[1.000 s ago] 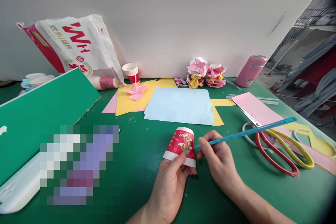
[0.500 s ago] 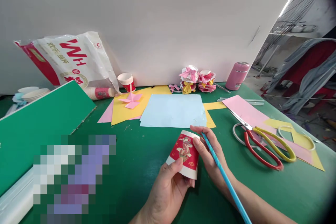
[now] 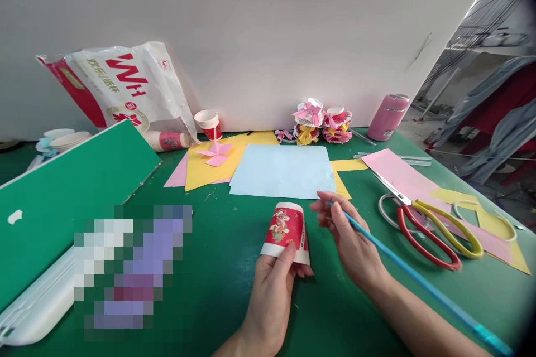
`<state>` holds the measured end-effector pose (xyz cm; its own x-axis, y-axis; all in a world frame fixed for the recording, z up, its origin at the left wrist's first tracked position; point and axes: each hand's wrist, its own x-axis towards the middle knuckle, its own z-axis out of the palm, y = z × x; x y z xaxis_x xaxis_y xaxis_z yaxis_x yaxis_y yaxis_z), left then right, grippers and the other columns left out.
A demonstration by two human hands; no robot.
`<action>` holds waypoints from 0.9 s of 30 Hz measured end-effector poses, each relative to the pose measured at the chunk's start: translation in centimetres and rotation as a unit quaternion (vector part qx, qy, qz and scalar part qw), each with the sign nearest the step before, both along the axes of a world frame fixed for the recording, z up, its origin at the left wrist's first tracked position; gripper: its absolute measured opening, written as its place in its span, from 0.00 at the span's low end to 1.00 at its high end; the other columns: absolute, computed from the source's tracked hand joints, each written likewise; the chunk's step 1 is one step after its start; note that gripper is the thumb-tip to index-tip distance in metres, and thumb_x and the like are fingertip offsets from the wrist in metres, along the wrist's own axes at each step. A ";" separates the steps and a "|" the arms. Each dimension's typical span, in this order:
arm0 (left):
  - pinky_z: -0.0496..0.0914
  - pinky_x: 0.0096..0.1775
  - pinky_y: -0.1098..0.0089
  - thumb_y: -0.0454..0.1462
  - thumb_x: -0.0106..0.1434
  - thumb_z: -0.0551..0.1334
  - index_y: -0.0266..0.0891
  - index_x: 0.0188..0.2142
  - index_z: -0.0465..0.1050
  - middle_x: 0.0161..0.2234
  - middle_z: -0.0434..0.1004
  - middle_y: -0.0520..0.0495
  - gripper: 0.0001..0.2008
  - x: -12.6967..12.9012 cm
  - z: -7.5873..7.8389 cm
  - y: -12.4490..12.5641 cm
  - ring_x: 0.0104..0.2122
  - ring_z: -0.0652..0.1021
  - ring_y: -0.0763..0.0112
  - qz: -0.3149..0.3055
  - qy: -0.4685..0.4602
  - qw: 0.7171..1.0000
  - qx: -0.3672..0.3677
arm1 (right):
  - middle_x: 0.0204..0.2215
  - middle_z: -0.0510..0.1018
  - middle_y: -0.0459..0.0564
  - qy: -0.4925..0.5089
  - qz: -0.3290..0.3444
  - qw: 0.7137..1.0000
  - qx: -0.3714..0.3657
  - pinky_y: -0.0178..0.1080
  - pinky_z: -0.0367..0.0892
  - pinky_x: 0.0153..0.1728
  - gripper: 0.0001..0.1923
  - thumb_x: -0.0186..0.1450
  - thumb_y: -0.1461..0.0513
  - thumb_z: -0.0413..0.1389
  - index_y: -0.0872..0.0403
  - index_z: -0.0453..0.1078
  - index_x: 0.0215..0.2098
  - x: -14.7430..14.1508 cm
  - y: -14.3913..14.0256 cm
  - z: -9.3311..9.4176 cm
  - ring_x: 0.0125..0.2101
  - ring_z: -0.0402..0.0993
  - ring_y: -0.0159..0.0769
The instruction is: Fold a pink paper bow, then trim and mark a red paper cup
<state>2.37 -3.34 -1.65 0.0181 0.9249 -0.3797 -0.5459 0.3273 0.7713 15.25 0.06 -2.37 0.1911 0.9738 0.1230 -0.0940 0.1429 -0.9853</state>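
Note:
My left hand [image 3: 270,295] grips a red and white paper cup [image 3: 285,228] with a printed dragon figure, its thumb pressed on the lower part. The cup's narrower end points away from me and its wide rim lies towards my palm. To the right, my right hand [image 3: 349,234] pinches a long thin blue stick [image 3: 412,264] near one end, between thumb and fingers. The stick slants down to the lower right corner, where a shiny wrapped part shows. A gap separates my right fingertips from the cup. Beyond both hands lies a light blue paper sheet [image 3: 282,170].
Large scissors [image 3: 427,223] with red and yellow handles lie at right on pink paper [image 3: 391,167]. Decorated cups [image 3: 309,120] and a pink flask [image 3: 388,117] stand at the back. A green board [image 3: 84,175] leans at left, near a bag [image 3: 129,86].
My right hand has come off the cup and moved right. The blue stick has swung to a flatter slant. My left hand has turned the cup slightly, and the view has shifted.

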 end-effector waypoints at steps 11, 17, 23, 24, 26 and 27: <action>0.67 0.29 0.70 0.37 0.56 0.63 0.33 0.30 0.74 0.22 0.73 0.47 0.07 0.2 0.1 0.1 0.23 0.71 0.71 -0.042 -0.038 0.998 -0.004 | 0.16 0.65 0.40 0.041 0.119 0.991 -0.048 0.29 0.59 0.14 0.11 0.62 0.54 0.55 0.53 0.66 0.29 -1.8 -1.2 1.6 0.15 0.61 0.26; 0.66 0.29 0.70 0.36 0.57 0.62 0.32 0.34 0.74 0.24 0.73 0.46 0.08 0.1 0.0 0.5 0.24 0.70 0.72 -0.059 -0.058 0.996 -0.022 | 0.13 0.64 0.37 0.063 0.136 0.986 -0.074 0.29 0.57 0.10 0.11 0.63 0.54 0.54 0.52 0.60 0.29 -2.2 -1.3 0.7 0.10 0.61 0.26; 0.67 0.30 0.69 0.37 0.58 0.61 0.31 0.33 0.73 0.24 0.73 0.46 0.08 0.1 0.2 0.6 0.24 0.71 0.72 -0.061 -0.067 0.995 -0.031 | 0.12 0.64 0.37 0.045 0.125 0.988 -0.071 0.28 0.57 0.09 0.10 0.63 0.55 0.54 0.51 0.61 0.29 -2.4 -1.3 0.6 0.09 0.60 0.25; 0.67 0.30 0.69 0.37 0.57 0.61 0.31 0.34 0.73 0.24 0.73 0.46 0.09 0.1 0.2 0.6 0.24 0.71 0.72 -0.059 -0.066 0.996 -0.032 | 0.12 0.64 0.37 0.048 0.122 0.989 -0.072 0.29 0.57 0.09 0.10 0.63 0.55 0.54 0.51 0.61 0.30 -2.4 -1.3 0.6 0.09 0.60 0.25; 0.67 0.30 0.69 0.37 0.57 0.62 0.31 0.34 0.73 0.24 0.73 0.46 0.09 0.1 0.2 0.5 0.24 0.71 0.71 -0.056 -0.064 0.996 -0.035 | 0.12 0.64 0.37 0.050 0.116 0.989 -0.072 0.29 0.57 0.09 0.10 0.63 0.55 0.55 0.51 0.61 0.31 -2.4 -1.3 0.6 0.09 0.60 0.26; 0.67 0.30 0.69 0.37 0.57 0.62 0.31 0.34 0.73 0.24 0.74 0.46 0.09 0.1 0.2 0.5 0.24 0.71 0.71 -0.056 -0.063 0.996 -0.037 | 0.12 0.65 0.37 0.050 0.115 0.990 -0.071 0.30 0.57 0.09 0.10 0.62 0.55 0.55 0.51 0.61 0.31 -2.4 -1.3 0.6 0.09 0.61 0.27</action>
<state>2.48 -2.81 -1.40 0.1705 0.8842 -0.4350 -0.5938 0.4445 0.6707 12.86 -1.22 -1.82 -0.0332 0.9991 -0.0274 -0.2067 -0.0336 -0.9778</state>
